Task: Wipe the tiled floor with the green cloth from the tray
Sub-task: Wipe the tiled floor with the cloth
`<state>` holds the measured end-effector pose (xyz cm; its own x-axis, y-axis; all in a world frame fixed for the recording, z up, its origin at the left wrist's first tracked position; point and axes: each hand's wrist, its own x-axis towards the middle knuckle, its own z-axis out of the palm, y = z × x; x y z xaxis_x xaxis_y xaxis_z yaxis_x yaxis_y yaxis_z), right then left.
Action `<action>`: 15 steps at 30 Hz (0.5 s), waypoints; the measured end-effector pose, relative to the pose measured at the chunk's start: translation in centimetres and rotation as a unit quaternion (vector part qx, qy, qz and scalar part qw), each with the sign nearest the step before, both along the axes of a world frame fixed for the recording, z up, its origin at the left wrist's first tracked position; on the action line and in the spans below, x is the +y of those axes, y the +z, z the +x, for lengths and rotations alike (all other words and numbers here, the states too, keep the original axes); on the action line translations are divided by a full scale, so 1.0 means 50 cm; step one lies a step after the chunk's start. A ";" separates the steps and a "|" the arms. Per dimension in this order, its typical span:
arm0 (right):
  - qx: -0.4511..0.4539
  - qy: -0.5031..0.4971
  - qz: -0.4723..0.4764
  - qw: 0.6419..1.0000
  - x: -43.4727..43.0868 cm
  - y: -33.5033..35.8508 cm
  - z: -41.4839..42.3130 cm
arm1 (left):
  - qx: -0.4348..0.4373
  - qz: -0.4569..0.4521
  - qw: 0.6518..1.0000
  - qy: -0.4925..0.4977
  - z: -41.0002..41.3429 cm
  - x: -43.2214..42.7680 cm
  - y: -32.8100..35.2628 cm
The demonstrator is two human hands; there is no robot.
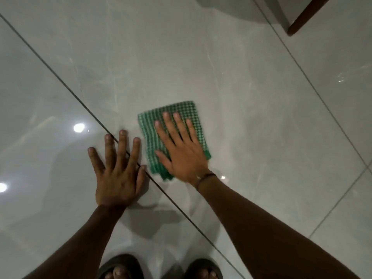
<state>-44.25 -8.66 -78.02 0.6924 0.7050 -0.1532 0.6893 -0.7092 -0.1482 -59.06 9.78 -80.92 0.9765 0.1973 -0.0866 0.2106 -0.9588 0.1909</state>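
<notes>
Nearest the camera, two dark sandals are showing at the bottom edge, the left sandal and the right sandal, with toes poking out of each. Two bare forearms are reaching forward from there. The left hand is lying flat on the tiled floor, its fingers spread wide across a dark grout line, holding nothing. Just beside it, the right hand is pressing palm down on the one green cloth, fingers stretched out and slightly fanned, not curled around the fabric; a thin dark band is circling that wrist. The cloth is lying flat on the floor under the right palm, a green-and-white checked rectangle whose long axis is running away from the person, tilted a little leftward, its far edge pointing up-frame. Its edges are blurring. No container is visible. Farthest off, at the top right corner, one brown wooden furniture leg is standing on the tiles.
</notes>
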 end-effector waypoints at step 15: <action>-0.027 -0.231 -0.004 0.973 0.052 0.012 0.168 | 0.003 -0.005 1.000 -0.004 -0.002 0.002 0.000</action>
